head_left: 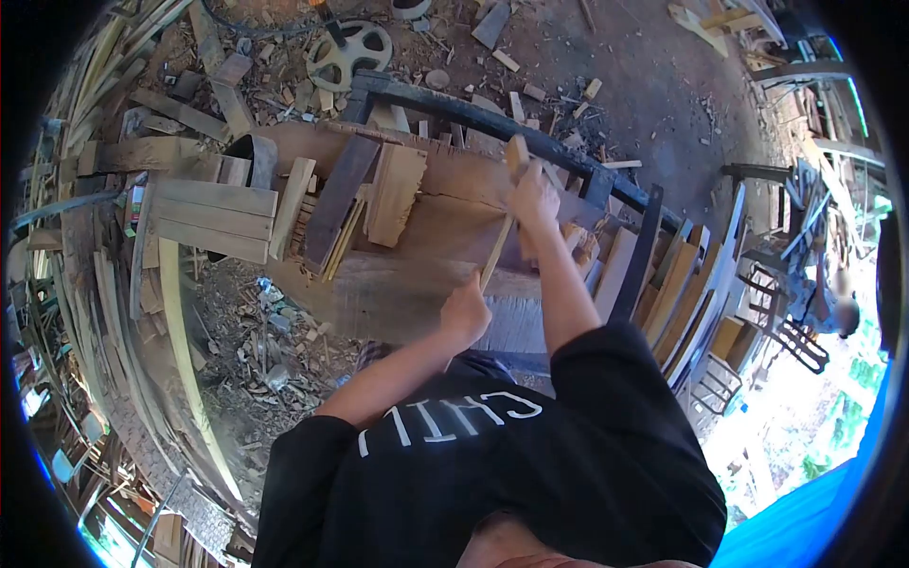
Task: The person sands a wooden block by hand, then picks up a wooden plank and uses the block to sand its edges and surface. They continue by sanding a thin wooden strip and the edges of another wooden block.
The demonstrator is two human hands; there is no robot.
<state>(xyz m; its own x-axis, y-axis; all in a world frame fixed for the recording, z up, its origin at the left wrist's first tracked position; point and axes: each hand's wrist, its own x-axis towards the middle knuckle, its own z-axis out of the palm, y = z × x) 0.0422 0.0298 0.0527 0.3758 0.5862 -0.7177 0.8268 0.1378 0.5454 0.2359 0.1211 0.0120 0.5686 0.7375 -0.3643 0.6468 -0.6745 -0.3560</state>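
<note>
A narrow pale wood strip [497,252] slants across the workbench [417,275] in front of me. My left hand [466,312] is closed in a fist around its near end, close to my body. Farther out, my right hand [536,199] is closed at the strip's far end. A light wooden piece [516,154] sticks out beyond its fingers; whether this is part of the strip or a separate block, I cannot tell. Left of my hands, a rough-edged wood board [396,194] and a dark wood plank [341,201] lie on the bench.
Thin wood slats [346,239] and a slatted wood panel [213,218] lie at the left. More boards [672,284] are lined up at the right. A black beam [473,118] runs along the far side, with a spoked wheel [350,55] on the scrap-strewn ground. A person [824,303] is far right.
</note>
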